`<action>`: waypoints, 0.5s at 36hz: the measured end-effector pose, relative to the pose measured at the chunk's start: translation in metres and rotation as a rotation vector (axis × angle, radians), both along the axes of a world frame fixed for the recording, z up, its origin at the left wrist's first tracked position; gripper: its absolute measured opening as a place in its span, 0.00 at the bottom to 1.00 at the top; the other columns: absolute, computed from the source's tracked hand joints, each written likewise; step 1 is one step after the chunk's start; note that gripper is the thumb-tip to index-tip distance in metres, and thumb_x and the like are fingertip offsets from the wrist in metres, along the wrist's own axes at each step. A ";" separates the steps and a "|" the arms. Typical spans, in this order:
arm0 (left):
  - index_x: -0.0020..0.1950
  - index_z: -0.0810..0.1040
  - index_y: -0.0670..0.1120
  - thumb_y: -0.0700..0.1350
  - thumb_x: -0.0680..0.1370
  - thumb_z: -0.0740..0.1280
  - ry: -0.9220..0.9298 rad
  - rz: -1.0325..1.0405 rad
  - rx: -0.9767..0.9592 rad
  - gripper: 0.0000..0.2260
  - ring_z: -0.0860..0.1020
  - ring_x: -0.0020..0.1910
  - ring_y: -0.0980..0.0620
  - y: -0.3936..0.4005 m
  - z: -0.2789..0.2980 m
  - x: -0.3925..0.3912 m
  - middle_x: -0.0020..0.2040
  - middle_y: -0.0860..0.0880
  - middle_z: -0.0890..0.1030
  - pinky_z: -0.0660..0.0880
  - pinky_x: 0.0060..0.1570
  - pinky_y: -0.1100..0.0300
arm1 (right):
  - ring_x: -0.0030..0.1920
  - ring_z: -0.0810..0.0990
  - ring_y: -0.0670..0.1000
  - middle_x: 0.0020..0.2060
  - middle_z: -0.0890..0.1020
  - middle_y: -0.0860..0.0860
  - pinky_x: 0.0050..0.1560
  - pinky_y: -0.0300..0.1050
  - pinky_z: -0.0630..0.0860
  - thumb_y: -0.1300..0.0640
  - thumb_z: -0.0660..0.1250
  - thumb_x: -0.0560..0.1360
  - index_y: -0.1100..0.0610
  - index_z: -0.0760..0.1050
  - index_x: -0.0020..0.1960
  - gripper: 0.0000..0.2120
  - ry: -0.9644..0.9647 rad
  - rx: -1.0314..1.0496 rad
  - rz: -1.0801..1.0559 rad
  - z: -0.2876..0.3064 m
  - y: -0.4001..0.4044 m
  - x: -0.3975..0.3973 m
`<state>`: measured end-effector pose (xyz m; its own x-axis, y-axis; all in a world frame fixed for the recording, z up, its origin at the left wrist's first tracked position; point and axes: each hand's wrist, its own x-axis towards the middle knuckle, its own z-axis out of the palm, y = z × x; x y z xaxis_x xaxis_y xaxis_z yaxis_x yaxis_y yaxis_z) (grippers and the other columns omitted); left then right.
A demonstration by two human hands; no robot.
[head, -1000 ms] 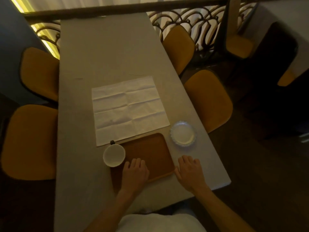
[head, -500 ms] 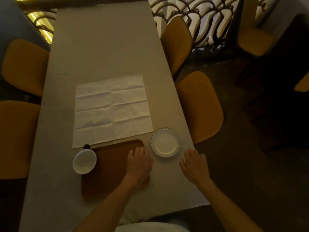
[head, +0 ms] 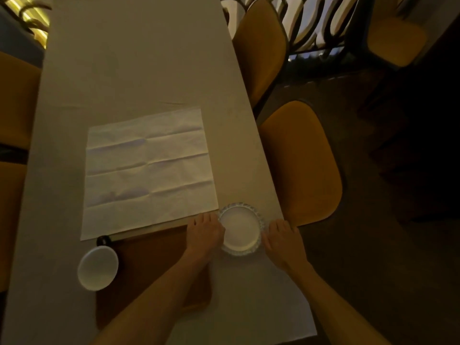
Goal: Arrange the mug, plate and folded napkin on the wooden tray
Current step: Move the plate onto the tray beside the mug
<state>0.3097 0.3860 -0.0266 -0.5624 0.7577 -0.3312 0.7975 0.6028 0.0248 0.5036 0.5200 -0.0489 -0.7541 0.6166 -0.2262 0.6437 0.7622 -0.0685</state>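
A small white plate [head: 239, 229] with a scalloped rim lies on the table, right of the wooden tray [head: 149, 265]. My left hand [head: 205, 234] touches the plate's left edge and my right hand [head: 282, 236] touches its right edge; both sets of fingers are spread. A white mug [head: 97, 267] with a dark handle stands at the tray's left edge. A large white napkin [head: 149, 170] lies unfolded and creased, flat on the table beyond the tray. My left forearm crosses over the tray.
The long pale table [head: 139, 66] runs away from me. Mustard-yellow chairs [head: 301, 165] stand along both sides. The table's right edge is close to the plate. An ornate metal railing [head: 311, 23] is at the far right.
Both hands have moved forward and right, off the tray's front, to either side of the plate. The camera has shifted so the scene sits lower and nearer.
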 end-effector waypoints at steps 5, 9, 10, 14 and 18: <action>0.49 0.75 0.45 0.47 0.78 0.55 -0.045 -0.127 -0.035 0.10 0.75 0.46 0.43 -0.009 -0.003 -0.004 0.45 0.46 0.77 0.72 0.46 0.50 | 0.40 0.73 0.54 0.38 0.74 0.50 0.38 0.49 0.67 0.47 0.54 0.79 0.52 0.69 0.43 0.12 -0.013 -0.041 0.031 -0.007 0.002 -0.002; 0.43 0.77 0.45 0.43 0.72 0.61 0.040 -0.202 -0.061 0.06 0.74 0.39 0.44 -0.016 -0.010 -0.003 0.39 0.45 0.76 0.73 0.38 0.52 | 0.40 0.73 0.54 0.38 0.74 0.50 0.36 0.49 0.64 0.48 0.51 0.80 0.53 0.70 0.43 0.14 -0.018 -0.100 0.046 -0.007 0.004 -0.003; 0.43 0.76 0.45 0.42 0.71 0.60 0.048 -0.219 -0.063 0.06 0.74 0.39 0.44 -0.017 -0.013 -0.003 0.38 0.45 0.76 0.73 0.38 0.52 | 0.40 0.73 0.54 0.38 0.74 0.51 0.36 0.48 0.61 0.49 0.47 0.81 0.53 0.71 0.44 0.17 -0.044 -0.130 0.068 -0.008 0.004 -0.002; 0.40 0.76 0.46 0.42 0.68 0.67 0.017 -0.228 -0.098 0.03 0.74 0.37 0.44 -0.014 -0.013 -0.007 0.37 0.45 0.75 0.73 0.37 0.53 | 0.41 0.73 0.56 0.40 0.75 0.54 0.36 0.48 0.58 0.49 0.28 0.80 0.56 0.74 0.46 0.35 -0.041 -0.220 0.128 -0.013 0.009 -0.003; 0.42 0.76 0.46 0.43 0.70 0.63 -0.024 -0.231 -0.098 0.04 0.74 0.39 0.44 -0.015 -0.017 -0.009 0.38 0.45 0.75 0.74 0.38 0.53 | 0.42 0.74 0.58 0.42 0.75 0.56 0.38 0.49 0.59 0.48 0.27 0.79 0.58 0.74 0.47 0.37 -0.059 -0.263 0.136 -0.019 0.011 -0.005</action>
